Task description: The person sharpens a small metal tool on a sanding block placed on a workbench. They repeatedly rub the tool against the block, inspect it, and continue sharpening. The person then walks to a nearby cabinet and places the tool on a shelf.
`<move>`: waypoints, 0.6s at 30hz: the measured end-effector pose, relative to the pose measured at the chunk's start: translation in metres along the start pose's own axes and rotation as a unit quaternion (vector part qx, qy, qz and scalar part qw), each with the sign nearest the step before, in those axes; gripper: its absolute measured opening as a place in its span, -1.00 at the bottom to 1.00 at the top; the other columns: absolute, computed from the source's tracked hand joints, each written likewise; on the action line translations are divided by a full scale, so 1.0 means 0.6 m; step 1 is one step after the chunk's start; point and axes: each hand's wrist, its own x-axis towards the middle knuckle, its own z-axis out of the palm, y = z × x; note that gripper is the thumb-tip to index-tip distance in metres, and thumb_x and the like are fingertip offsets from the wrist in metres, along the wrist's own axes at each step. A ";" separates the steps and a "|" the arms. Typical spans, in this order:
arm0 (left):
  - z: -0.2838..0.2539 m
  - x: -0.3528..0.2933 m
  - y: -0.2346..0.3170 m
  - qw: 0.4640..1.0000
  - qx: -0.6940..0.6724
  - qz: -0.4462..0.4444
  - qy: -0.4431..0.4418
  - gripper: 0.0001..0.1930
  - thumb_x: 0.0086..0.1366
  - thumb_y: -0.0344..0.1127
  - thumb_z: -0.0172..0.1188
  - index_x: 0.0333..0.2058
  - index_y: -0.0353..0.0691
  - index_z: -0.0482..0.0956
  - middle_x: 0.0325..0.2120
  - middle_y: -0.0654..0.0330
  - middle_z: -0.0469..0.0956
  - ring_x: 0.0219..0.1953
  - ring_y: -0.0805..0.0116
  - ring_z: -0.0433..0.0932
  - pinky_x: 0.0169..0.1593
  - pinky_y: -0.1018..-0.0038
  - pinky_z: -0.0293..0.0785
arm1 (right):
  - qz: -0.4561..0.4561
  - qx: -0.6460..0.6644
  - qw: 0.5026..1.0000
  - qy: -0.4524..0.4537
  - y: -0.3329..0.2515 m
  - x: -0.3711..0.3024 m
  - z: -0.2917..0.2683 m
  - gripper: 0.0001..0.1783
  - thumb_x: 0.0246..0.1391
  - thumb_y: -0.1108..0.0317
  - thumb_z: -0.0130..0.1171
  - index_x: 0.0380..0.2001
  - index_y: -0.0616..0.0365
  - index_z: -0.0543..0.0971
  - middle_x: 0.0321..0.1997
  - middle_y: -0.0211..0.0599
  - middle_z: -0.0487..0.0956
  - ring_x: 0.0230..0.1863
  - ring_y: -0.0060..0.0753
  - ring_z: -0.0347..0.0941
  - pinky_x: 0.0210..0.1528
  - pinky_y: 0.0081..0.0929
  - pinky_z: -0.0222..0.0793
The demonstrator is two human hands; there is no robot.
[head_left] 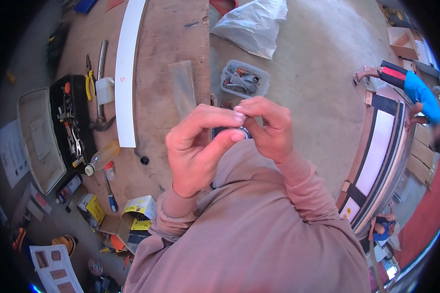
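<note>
So I had both hands up over the workbench (166, 44), left hand (195, 151) and right hand (269, 129) pinched together on a small dark round part (230, 131), fingertips closed on it. Mostly hidden, so I couldn't tell how far along it was. Toolbox (73, 122) sat open left of the bench, hammer (101, 93) untouched

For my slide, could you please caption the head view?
Both hands pinch a small dark object above a cluttered workbench.
</note>
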 end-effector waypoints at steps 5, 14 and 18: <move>-0.002 -0.002 0.006 0.996 0.049 0.048 -0.055 -0.75 0.16 -0.66 0.52 -0.17 -0.34 0.79 -0.21 0.12 0.79 -0.11 0.30 0.68 -0.01 0.38 0.57 | -0.016 0.018 0.999 -0.022 0.002 -0.008 0.000 -0.76 0.15 0.59 0.45 -0.10 0.20 0.74 -0.11 -0.21 0.81 -0.07 -0.15 0.78 0.28 -0.10 0.57; 0.018 -0.017 0.016 0.995 0.052 0.043 -0.075 -0.74 0.12 -0.62 0.57 -0.19 -0.33 0.79 -0.23 0.17 0.80 -0.13 0.31 0.65 -0.01 0.37 0.55 | -0.019 0.022 0.998 -0.048 -0.010 -0.028 -0.015 -0.77 0.25 0.55 0.35 -0.03 0.18 0.75 -0.04 -0.16 0.82 0.15 -0.07 0.76 0.43 0.03 0.46; 0.022 -0.017 0.016 0.993 0.061 0.058 -0.088 -0.74 0.13 -0.62 0.57 -0.19 -0.33 0.79 -0.23 0.17 0.80 -0.14 0.33 0.64 -0.02 0.40 0.54 | -0.018 0.034 0.999 -0.037 -0.014 -0.036 -0.017 -0.79 0.25 0.53 0.37 -0.05 0.18 0.75 -0.06 -0.20 0.82 0.13 -0.07 0.77 0.40 -0.01 0.49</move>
